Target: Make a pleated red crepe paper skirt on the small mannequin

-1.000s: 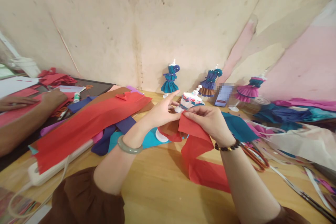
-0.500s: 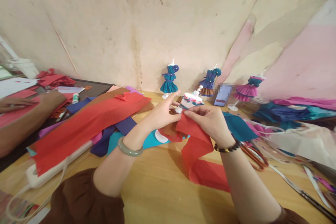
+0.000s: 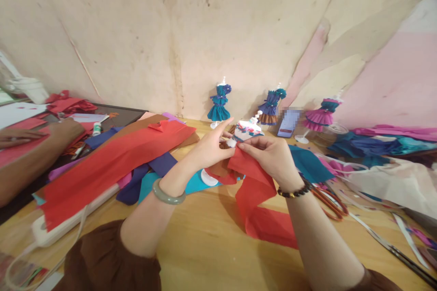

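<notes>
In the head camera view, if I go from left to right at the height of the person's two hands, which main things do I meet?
Co-worker's hands → long red fabric piece → left hand → miniature dress form → right hand → teal fabric piece → pile of blue and pink fabrics.

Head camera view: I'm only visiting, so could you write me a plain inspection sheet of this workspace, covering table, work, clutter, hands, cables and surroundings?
Surface: pale wood-look table, strewn with cloth.
Job's things: small white mannequin, tilted, coloured trim at its chest; long red cloth strip trailing down toward the table.
Clutter: layered cloth pieces at left, orange scissor handles at right, phone behind.
Hands: right hand pinches the strip; left hand is at the mannequin, grip partly hidden.
Cables: white cable curving beside a power strip.
Surroundings: stained, part-pink wall; three dressed mannequins before it; another person's hands at far left.
</notes>
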Available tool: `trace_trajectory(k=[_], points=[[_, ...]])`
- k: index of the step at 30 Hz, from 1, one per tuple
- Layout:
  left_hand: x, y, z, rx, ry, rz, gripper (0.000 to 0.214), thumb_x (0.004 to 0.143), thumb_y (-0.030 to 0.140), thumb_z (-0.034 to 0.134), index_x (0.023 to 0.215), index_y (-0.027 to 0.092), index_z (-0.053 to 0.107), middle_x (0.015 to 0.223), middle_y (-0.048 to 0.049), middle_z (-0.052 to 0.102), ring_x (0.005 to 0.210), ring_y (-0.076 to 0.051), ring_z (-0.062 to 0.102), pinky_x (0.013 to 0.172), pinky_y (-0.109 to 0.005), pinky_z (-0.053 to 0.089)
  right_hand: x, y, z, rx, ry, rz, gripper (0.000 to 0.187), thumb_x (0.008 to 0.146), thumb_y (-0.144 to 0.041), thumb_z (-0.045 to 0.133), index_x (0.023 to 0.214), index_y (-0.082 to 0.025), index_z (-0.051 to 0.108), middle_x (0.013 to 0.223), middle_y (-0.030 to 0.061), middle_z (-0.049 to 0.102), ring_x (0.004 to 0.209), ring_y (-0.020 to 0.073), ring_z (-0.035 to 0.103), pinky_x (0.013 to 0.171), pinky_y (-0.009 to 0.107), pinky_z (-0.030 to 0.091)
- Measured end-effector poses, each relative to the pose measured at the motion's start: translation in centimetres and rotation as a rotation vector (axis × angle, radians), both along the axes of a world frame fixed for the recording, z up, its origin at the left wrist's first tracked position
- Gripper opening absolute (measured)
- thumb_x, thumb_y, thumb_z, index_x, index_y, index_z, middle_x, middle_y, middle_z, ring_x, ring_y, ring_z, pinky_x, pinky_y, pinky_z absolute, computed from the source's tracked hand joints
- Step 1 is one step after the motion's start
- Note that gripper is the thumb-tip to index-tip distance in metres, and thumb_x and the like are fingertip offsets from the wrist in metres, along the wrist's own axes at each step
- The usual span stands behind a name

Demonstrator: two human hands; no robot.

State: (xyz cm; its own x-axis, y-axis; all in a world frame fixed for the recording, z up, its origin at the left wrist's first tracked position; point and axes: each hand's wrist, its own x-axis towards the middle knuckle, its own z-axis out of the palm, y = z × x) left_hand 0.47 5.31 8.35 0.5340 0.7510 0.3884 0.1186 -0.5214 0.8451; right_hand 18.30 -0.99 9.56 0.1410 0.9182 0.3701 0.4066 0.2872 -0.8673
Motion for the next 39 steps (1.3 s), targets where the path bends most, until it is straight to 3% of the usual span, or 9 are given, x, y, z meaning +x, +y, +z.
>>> trace_trajectory(k=[11,23,39], points=[[0.0,0.3,-0.4,0.000,-0.015,-0.001,0.085,0.078,0.019,0.071,0.153,0.028,0.031,0.121,-0.0101,0.063,0.112,-0.023,0.061,0.098,-0.042,0.049,0.0,0.1,-0.4,0.059,-0.059,-0.023,0.026,0.074,-0.044,0.075,0.071,-0.019,0.076,0.069,0.0037,0.075,0.062,0.0183,0.064,0.058,0.029,0.046],[0.0,0.3,-0.6,-0.008,-0.043,0.019,0.079,0.080,0.019,0.069,0.151,0.029,0.035,0.118,-0.0088,0.061,0.109,-0.021,0.062,0.097,-0.040,0.049,0.1,0.6,-1.4,0.262,-0.298,-0.106,0.016,0.084,-0.036,0.070,0.079,-0.023,0.076,0.078,0.0021,0.077,0.070,0.0194,0.067,0.070,0.031,0.049],[0.2,0.0,-0.1,-0.065,-0.053,0.023,0.083,0.077,0.016,0.069,0.152,0.025,0.034,0.116,-0.0085,0.060,0.102,-0.019,0.064,0.095,-0.038,0.050,0.0,0.6,-1.5,0.240,-0.243,-0.106,0.016,0.084,-0.037,0.070,0.079,-0.022,0.074,0.079,0.0020,0.076,0.072,0.0190,0.067,0.069,0.030,0.048]])
